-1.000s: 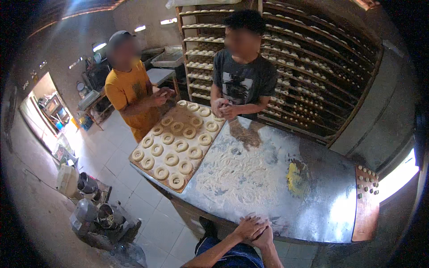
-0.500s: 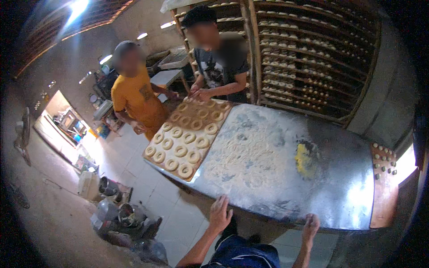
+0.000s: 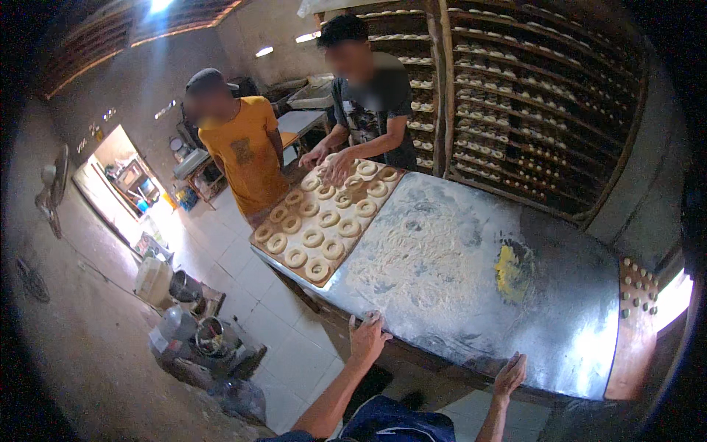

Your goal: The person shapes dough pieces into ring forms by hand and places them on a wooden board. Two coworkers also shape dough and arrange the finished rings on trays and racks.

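A metal-topped table (image 3: 549, 328) dusted with flour spreads out in front of me. At its near edge, my left hand (image 3: 370, 339) has its fingers loosely apart and holds nothing. Farther right along the same edge is my right hand (image 3: 509, 374), its fingers stretched up by the rim and nothing in them. White flour (image 3: 416, 258) is smeared over the middle of the tabletop, and a yellow patch (image 3: 508, 272) lies right of it. On the table's left end sits a wooden board (image 3: 340, 259) with rows of dough rings (image 3: 312, 237).
Across the table, a person in a dark shirt (image 3: 394, 92) reaches over the board's far end. A person in an orange shirt (image 3: 243, 147) stands left of them. Behind is a tall rack (image 3: 442, 88) of filled trays. Small dough pieces dot another board (image 3: 630, 353) at right. Buckets (image 3: 184, 286) stand on the floor.
The person in the dark shirt has leaned in, hands now over the dough rings. The orange-shirted person has turned and shifted. My left hand's fingers have curled and spread; the view has swung slightly.
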{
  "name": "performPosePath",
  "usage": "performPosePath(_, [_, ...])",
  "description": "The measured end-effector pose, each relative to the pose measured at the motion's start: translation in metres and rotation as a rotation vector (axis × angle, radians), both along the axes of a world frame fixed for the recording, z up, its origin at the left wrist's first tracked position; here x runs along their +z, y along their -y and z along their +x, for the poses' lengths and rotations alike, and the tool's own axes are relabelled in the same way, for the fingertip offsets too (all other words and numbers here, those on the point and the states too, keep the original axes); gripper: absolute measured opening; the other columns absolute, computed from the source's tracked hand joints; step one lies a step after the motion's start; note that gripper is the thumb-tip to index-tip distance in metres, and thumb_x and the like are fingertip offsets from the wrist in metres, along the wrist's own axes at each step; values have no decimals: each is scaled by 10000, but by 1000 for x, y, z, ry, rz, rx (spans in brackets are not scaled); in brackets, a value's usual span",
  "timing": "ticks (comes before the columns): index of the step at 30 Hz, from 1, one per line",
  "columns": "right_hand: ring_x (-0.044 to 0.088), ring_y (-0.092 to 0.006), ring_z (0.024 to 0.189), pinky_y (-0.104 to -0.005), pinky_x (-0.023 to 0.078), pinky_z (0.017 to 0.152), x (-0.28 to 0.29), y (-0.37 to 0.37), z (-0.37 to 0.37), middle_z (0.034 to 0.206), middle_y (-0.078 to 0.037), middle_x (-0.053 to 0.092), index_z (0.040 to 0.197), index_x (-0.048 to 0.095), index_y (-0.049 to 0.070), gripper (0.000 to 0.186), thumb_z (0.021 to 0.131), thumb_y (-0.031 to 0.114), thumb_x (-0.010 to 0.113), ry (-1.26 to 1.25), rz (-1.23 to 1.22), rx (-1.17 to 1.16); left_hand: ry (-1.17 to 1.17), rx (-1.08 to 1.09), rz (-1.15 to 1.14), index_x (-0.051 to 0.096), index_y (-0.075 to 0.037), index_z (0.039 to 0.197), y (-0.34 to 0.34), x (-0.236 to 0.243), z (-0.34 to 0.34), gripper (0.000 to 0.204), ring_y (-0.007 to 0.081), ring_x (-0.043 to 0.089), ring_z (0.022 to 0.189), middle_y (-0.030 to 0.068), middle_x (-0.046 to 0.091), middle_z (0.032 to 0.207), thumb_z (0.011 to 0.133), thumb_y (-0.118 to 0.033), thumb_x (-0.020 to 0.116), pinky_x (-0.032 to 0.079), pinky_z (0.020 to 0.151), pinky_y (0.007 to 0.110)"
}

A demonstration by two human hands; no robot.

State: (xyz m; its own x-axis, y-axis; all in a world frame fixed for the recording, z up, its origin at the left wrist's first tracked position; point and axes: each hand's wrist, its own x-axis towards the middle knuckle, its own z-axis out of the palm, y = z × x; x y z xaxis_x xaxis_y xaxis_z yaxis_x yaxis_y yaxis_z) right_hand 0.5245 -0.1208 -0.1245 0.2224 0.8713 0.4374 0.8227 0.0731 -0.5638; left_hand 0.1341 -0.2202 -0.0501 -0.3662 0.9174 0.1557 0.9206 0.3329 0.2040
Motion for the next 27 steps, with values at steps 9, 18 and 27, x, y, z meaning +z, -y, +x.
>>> performPosePath(9, [570, -409, 833, -444, 438, 743, 17, 0, -3, 887, -206, 590, 971, 544, -8, 210, 992, 156, 415, -46, 76, 52, 38, -8, -157, 689, -32, 917, -17, 23, 6, 397, 296, 598, 1081, 137, 646, 1048, 766, -397, 729, 316, 1022, 618])
performPosePath(18, [575, -402, 834, -450, 433, 734, 28, 5, -6, 912, -206, 601, 970, 559, 3, 237, 995, 202, 432, -71, 44, 63, 67, -23, -201, 686, -46, 872, -22, 18, 5, 308, 327, 665, 907, 172, 658, 988, 786, -340, 721, 379, 954, 636])
performPosePath(27, [579, -399, 829, -448, 454, 739, 36, 10, -15, 870, -179, 598, 930, 586, 30, 148, 894, 146, 501, -16, 37, 61, 28, 32, -140, 665, -72, 890, -29, 5, 8, 131, 325, 659, 886, 134, 670, 843, 796, -163, 661, 398, 934, 612])
